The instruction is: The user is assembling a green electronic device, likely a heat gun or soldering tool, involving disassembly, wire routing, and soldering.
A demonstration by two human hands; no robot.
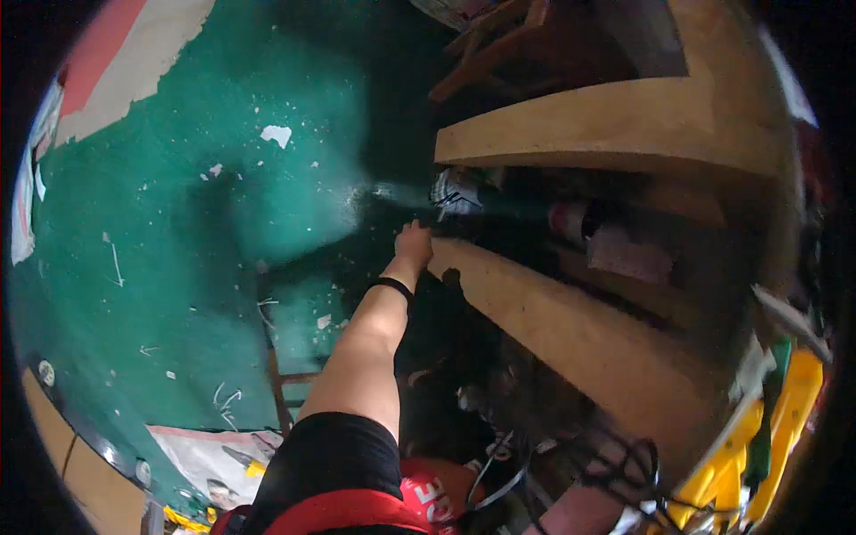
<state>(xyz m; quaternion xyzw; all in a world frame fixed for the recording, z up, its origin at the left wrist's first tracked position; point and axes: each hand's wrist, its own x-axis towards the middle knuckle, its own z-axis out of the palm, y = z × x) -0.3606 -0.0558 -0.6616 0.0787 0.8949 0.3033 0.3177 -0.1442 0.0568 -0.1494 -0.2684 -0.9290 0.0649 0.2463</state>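
My left hand [413,245] reaches forward, with a black band [390,285] round its wrist. Its fingers are closed at the narrow end of a long tan board [544,312], which slopes down to the right. Just past the fingers, a small bundle of pale and dark strips [456,192] lies in shadow. Dim light hides the fingertips in part. A second tan board [606,125] runs across above the first. My right hand is not visible.
Between the boards lie a red and white cylinder [568,218] and a pale pinkish piece [629,254]. Dark cables [615,464] tangle at the lower right, beside yellow pieces [789,428]. The green floor [196,214] carries white scraps. A wooden frame [499,40] stands at the top.
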